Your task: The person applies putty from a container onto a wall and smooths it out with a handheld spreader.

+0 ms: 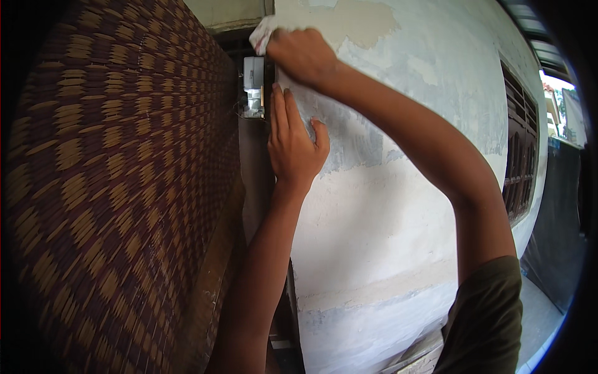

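My right hand [305, 56] is raised high, its fingers closed around a crumpled whitish cloth [261, 36] with reddish marks. The cloth is near the top of the wall's left edge. Lower down, my left hand [293, 146] lies against that edge of the patchy white wall [374, 212], fingers stretched upward and thumb apart. Just left of the hands is a grey meter-like box [253, 73] with a clear lower part. Whether the cloth touches the wall cannot be made out.
A woven brown and tan panel [106, 174] fills the left side, close to the box. A barred dark window [520, 140] is set in the wall at the right. Beyond it hangs a dark sheet [551, 218]. Some boards or blocks [417, 361] sit at the wall's foot.
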`<state>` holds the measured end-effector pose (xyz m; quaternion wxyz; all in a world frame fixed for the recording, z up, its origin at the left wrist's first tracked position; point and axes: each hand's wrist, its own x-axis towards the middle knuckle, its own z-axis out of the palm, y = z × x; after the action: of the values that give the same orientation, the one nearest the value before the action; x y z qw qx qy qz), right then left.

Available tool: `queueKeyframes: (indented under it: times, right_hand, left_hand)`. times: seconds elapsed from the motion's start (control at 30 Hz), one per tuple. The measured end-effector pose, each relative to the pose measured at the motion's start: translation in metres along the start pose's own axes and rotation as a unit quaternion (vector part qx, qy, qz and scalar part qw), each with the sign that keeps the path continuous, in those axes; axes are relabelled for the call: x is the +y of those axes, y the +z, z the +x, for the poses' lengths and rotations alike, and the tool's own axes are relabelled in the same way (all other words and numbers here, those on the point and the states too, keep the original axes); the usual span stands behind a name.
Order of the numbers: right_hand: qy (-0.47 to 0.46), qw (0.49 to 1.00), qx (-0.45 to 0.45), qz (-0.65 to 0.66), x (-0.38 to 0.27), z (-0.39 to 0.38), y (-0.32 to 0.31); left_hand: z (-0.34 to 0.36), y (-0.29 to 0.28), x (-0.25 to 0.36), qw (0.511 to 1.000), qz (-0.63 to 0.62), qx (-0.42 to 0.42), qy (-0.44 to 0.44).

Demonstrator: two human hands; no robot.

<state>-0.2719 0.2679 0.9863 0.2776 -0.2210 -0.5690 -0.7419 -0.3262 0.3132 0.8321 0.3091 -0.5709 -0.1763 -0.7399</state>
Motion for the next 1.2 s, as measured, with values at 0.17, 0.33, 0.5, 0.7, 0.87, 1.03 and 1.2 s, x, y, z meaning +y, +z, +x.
queueKeyframes:
  times: [0.17,0.33,0.5,0.7,0.87,1.03,1.2]
  right_hand:
    - [0.06,0.996,0.034,0.054,0.013,0.008,-0.011]
    - [0.073,0.997,-0.019,0.023,0.046,0.022,0.002]
    - [-0.007,0.995,-0.065,0.075,-0.007,-0.022,-0.021]
    - [0.104,0.977,-0.012,0.188,-0.049,-0.066,-0.076]
    - [0.316,0.86,0.022,0.399,-0.037,-0.093,-0.108]
    - [0.458,0.713,-0.029,0.53,-0.019,-0.148,-0.134]
    - [0.521,0.627,-0.036,0.579,0.001,-0.209,-0.187]
  left_hand:
    - [0.0,0.0,0.002,1.0,0.007,-0.004,-0.007]
    - [0.002,0.002,0.005,1.0,0.001,-0.011,-0.003]
    - [0.001,0.002,0.001,1.0,0.006,0.021,0.012]
    - [0.004,-0.01,0.011,0.98,-0.102,-0.138,-0.1]
    - [0.004,-0.002,0.0,1.0,-0.026,-0.003,0.009]
    - [-0.007,-0.004,0.017,1.0,-0.01,0.008,-0.004]
    - [-0.031,-0.009,0.069,0.996,-0.078,-0.008,-0.034]
